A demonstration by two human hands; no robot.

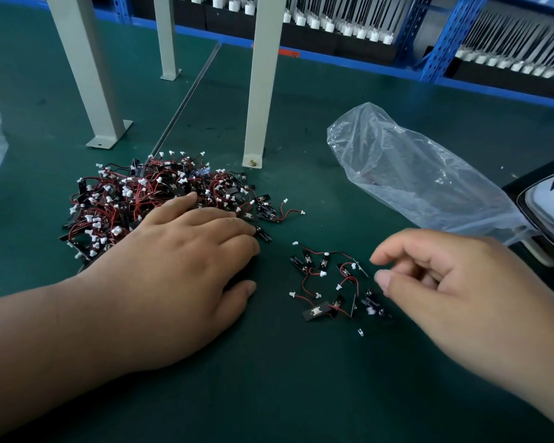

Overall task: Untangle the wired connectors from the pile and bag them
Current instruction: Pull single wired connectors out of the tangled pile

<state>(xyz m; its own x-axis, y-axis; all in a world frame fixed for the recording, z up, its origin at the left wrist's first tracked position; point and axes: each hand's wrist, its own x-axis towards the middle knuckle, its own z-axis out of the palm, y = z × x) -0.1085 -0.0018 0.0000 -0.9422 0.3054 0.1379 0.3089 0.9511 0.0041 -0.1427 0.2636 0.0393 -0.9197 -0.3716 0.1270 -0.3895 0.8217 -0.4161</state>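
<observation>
We are working at the dark green bench, and the step in hand, as we judge it, is picking loosened pieces out for bagging. Our left hand is lying flat with its fingers straight and close together, pressing on the five o'clock edge of the big tangled pile of red-wired connectors with white plugs and small black boards. It is gripping nothing. Our right hand is hovering at three o'clock of the small loose cluster of separated connectors. Its fingers are loosely curled, thumb and forefinger parted, and it is holding nothing that we can see. The crumpled clear plastic bag is lying at one o'clock of that cluster; we cannot tell which end is its mouth.

To do this well, we are aiming to pinch each piece by its black board or white plug, not by the thin red wire, which looks likely to strain at its joints. We are planning to lift slowly, so that any loop catching a neighbour is showing before it is tightening. The flat left hand is serving as a weight on the pile, so strays at its three o'clock edge are not dragging the rest along. The bag looks limp, so we are expecting to need one hand holding it open.
</observation>
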